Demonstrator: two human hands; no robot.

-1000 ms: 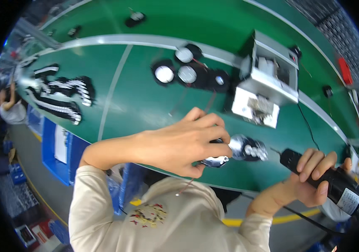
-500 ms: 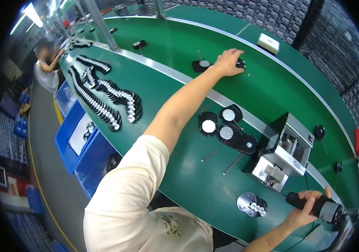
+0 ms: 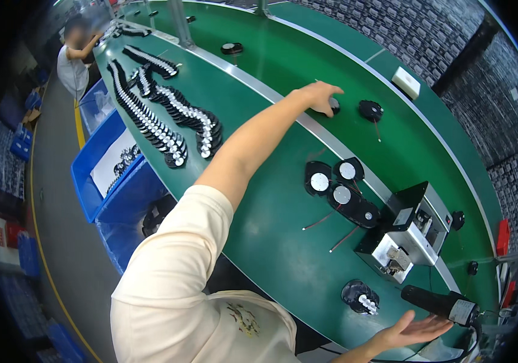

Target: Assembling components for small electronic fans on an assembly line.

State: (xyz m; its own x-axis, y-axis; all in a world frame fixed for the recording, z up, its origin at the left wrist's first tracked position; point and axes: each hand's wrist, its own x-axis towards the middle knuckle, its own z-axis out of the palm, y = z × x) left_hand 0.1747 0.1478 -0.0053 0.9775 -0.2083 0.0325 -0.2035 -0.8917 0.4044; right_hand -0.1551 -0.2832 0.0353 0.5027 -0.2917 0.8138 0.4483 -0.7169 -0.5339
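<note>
My left hand (image 3: 320, 97) reaches across the metal rail to the green belt. Its thumb and fingers lie around a black part with a round disc (image 3: 334, 106), mostly hidden under the hand. To its right on the belt rests a similar black part (image 3: 370, 110) with a wire lead. My right hand (image 3: 413, 331) is palm up with its fingers stretched out, holding nothing. Just above those fingers is a black cylindrical power tool (image 3: 434, 302), with a label and a cable; whether they touch it I cannot tell. Beside it lies a small stack of black parts with silver pieces (image 3: 360, 296).
A metal bench machine (image 3: 413, 227) stands beside the rail. Several black parts with white discs and leads (image 3: 342, 195) lie left of it. Long rows of overlapping parts (image 3: 147, 118) cover the far left bench, above blue bins (image 3: 83, 181). A co-worker (image 3: 76, 63) stands beyond.
My left hand has left one black part on the belt and come to another further left. My right hand has let go of the power tool and opened below it. The view has shifted.
</note>
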